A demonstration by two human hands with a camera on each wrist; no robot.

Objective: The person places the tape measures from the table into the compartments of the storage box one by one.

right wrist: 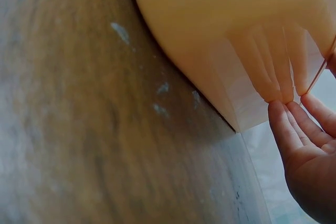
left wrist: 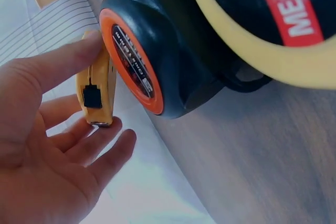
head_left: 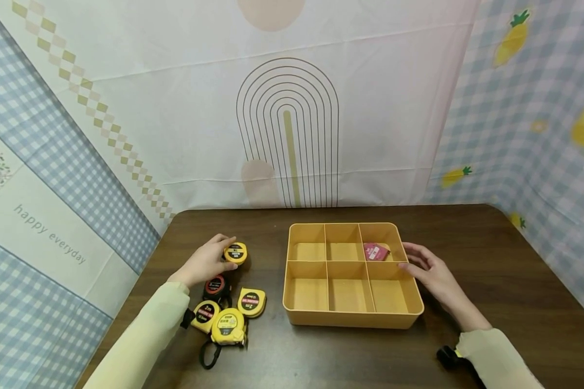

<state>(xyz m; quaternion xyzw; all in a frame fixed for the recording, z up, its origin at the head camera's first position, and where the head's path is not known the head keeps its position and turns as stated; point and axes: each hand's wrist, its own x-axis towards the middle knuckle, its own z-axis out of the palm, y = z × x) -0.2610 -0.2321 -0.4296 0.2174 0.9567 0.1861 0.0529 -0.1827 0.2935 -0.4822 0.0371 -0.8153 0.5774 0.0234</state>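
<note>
My left hand (head_left: 205, 261) pinches a small yellow tape measure (head_left: 236, 253) between thumb and fingers at the table's left. The left wrist view shows that tape measure (left wrist: 97, 93) edge-on, with the thumb on one side. Just below the hand lies a black tape measure (head_left: 215, 287) with an orange-red ring. My right hand (head_left: 433, 273) holds the right wall of a yellow six-compartment box (head_left: 352, 320), thumb over the rim and fingers against the outside. In the right wrist view the fingertips touch the box's outer wall (right wrist: 210, 40). A pink tape measure (head_left: 376, 252) sits in the back right compartment.
Nearer the front left lie three more yellow tape measures: one (head_left: 206, 315) at left, one (head_left: 251, 302) at right, and a larger one (head_left: 228, 327) with a black wrist strap (head_left: 209, 356). The brown table (head_left: 331, 356) meets a patterned cloth (head_left: 199, 135) behind.
</note>
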